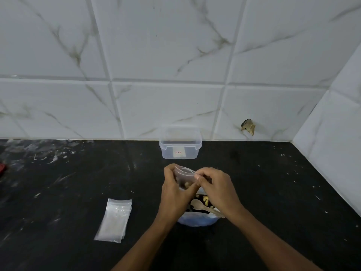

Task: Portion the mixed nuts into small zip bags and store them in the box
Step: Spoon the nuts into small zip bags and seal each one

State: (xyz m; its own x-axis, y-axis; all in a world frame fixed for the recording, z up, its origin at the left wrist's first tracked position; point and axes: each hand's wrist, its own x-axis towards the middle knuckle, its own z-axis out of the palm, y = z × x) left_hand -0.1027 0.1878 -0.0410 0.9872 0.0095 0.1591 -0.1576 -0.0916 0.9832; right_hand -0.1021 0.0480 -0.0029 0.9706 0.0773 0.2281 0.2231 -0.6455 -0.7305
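Observation:
A small clear zip bag (184,176) with a few nuts in its bottom is held up above the bowl. My left hand (174,189) grips its left side and my right hand (216,187) pinches its top right edge; the bag's mouth looks open. Below my hands sits a pale blue bowl (197,221) of mixed nuts (205,199) with a wooden spoon (203,206) lying in it. A clear plastic box (180,144), lidless, stands against the wall behind. A stack of flat zip bags (114,220) lies on the counter to the left.
The black counter (273,192) is speckled with white marks and ends at a tiled wall behind and on the right. A red object (2,168) shows at the far left edge. A chipped hole (248,127) marks the wall tile.

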